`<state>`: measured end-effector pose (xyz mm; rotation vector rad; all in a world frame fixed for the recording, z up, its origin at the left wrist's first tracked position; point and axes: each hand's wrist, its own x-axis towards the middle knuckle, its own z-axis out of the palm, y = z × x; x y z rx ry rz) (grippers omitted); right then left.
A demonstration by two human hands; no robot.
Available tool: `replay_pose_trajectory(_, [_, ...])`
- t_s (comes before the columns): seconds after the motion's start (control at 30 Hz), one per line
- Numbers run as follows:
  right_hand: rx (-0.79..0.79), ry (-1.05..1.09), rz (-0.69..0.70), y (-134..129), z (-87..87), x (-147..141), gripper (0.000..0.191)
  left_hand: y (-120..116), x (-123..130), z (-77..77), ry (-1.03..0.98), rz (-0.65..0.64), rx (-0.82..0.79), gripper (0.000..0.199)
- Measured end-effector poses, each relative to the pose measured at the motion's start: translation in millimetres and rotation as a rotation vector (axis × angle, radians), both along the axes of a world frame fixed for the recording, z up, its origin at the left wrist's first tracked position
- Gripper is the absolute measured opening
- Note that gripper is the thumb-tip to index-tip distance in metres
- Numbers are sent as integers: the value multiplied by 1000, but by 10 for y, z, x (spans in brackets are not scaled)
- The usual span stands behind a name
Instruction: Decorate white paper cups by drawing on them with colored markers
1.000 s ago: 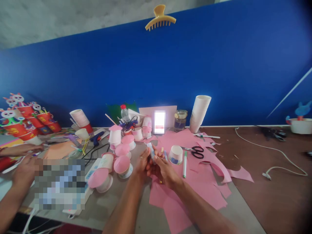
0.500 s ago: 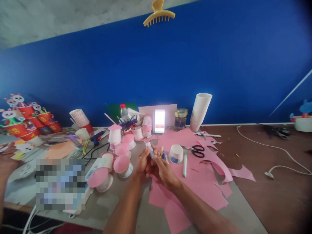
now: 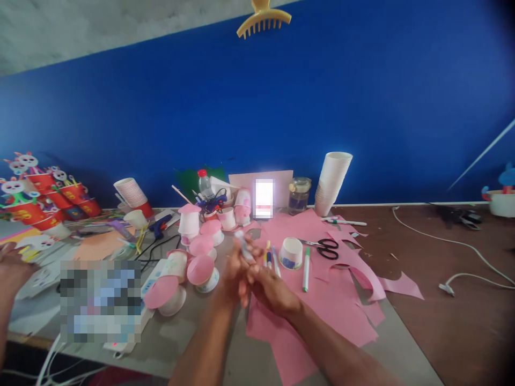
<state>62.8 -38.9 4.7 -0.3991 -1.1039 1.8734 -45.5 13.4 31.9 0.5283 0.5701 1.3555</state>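
My left hand point(image 3: 233, 271) is closed around a small pale tube point(image 3: 243, 247), smeared by motion, whose upper end sticks up past the fingers. Against it lies my right hand point(image 3: 273, 289), its fingers curled in by the tube's lower end; what they grip is hidden. Just right of the hands are a yellow-and-blue marker point(image 3: 269, 254) and a white paper cup point(image 3: 291, 253) with a blue print. A green-capped marker point(image 3: 306, 271) and black-handled scissors point(image 3: 326, 248) rest on cut pink paper point(image 3: 289, 316). Left of my hands lie paper cups with pink discs point(image 3: 201, 271).
A tall stack of white cups point(image 3: 333, 182) leans near a glass jar point(image 3: 300, 194) at the back. A glue gun point(image 3: 161, 225), a power strip point(image 3: 129, 338) and red cup figures point(image 3: 30, 209) are on the left. Another person's hand point(image 3: 14, 268) is at the far left.
My hands have shifted slightly left and the tube is now blurred, with the right fingers more curled below it. The other person's hand has moved a little right.
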Motion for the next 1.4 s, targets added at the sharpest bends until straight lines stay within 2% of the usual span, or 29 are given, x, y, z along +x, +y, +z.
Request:
replay_pose_trajectory(0.07, [109,-150,14,-121,21,-100,47,72,-54,73,-234,162,62,20])
replay_pose_trajectory(0.1, [119,-178,29,-163,37,-136,47,93,-68,101,-257,170,64,17])
replay_pose_trajectory(0.2, [127,-250,198,-173,96,-122,52,92,-53,127,-186,32,24,19])
replay_pose_trajectory(0.33, [211,-419,287,4,157,145,49,49,-22,96,-209,7,65,19])
replay_pose_trajectory(0.37, [235,-467,249,57,162,216,46,44,-28,90,-217,7,74,19])
replay_pose_trajectory(0.4, [266,-541,136,106,160,276,43,43,-38,86,-221,8,82,20])
replay_pose_trajectory(0.47, [361,-743,-259,187,133,350,31,45,-61,78,-211,13,104,22])
replay_pose_trajectory(0.53, [446,-965,-475,236,78,367,20,52,-76,66,-179,29,122,24])
replay_pose_trajectory(0.6, [513,-1168,-558,251,7,343,20,63,-81,49,-141,50,122,25])
replay_pose_trajectory(0.67, [581,-1332,-562,241,-60,303,19,76,-83,29,-119,56,103,25])
replay_pose_trajectory(0.77, [681,-1448,-572,212,-131,248,18,99,-94,5,-125,42,68,23])
replay_pose_trajectory(0.87, [726,-1330,-677,205,-159,225,23,115,-104,-14,-125,35,50,22])
replay_pose_trajectory(0.97, [641,-1034,-798,224,-137,235,25,112,-85,-51,-46,33,81,25])
replay_pose_trajectory(1.1, [505,-700,-786,246,-33,275,28,65,-19,-127,150,28,133,33])
replay_pose_trajectory(1.23, [462,-659,-706,250,69,296,27,-15,35,-138,294,-105,184,30])
replay_pose_trajectory(1.4, [467,-657,-738,286,81,282,23,-70,58,-82,323,-282,229,33])
